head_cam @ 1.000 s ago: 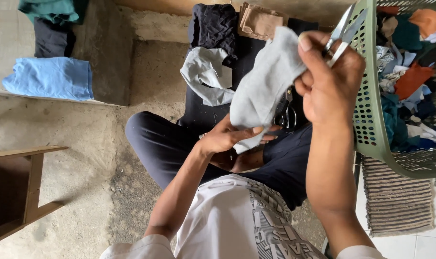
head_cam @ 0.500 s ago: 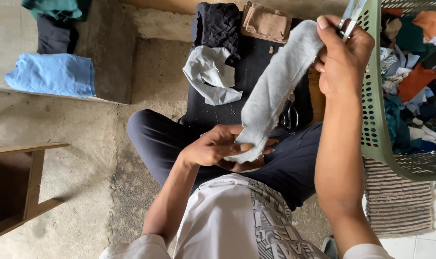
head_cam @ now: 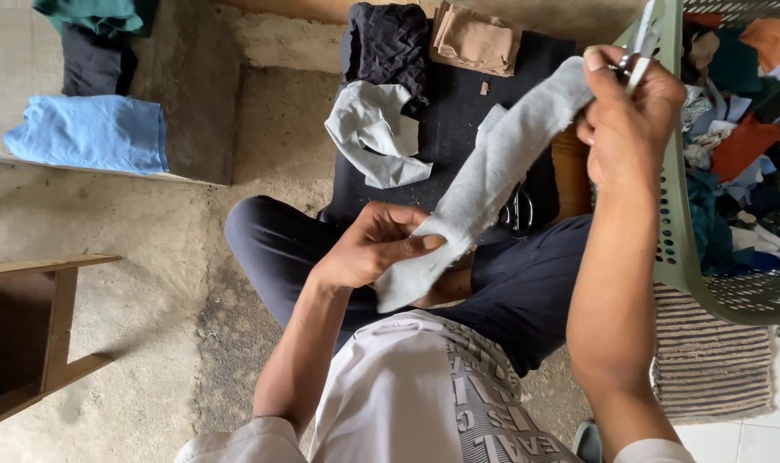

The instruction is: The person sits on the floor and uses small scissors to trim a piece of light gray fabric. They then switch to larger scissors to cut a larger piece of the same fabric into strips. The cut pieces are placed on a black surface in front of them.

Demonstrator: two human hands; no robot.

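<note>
Presently held: one long strip of pale grey knit cloth [head_cam: 493, 180], stretched on a slant between both hands above the lap of a seated person in dark trousers. Left hand [head_cam: 369, 249] is closed on the lower end, thumb pressed over the fabric against the fingers, so the strip is pinned near the knee; a short loose tail hangs below the grip. Right hand [head_cam: 626, 116] is raised and closed round the upper end, and the same fist also carries a pair of metal scissors [head_cam: 640, 39], blades pointing up past the fingers. Holding it at two ends keeps the cloth taut and flat, apparently for inspection or trimming. Cloth appears soft, slightly fuzzy, uneven along its edges, wider at the top than at the bottom. Lying on the black cloth spread on the floor [head_cam: 459, 120] ahead of the knees: a crumpled light grey fabric piece [head_cam: 375, 137], a black knit garment [head_cam: 386, 43], a folded tan cloth [head_cam: 476, 36]. To the right, a green plastic lattice basket [head_cam: 677, 249] filled with mixed coloured scraps, resting on a striped mat [head_cam: 711, 364]. At far left, a folded blue cloth [head_cam: 90, 133] on a concrete ledge.
</note>
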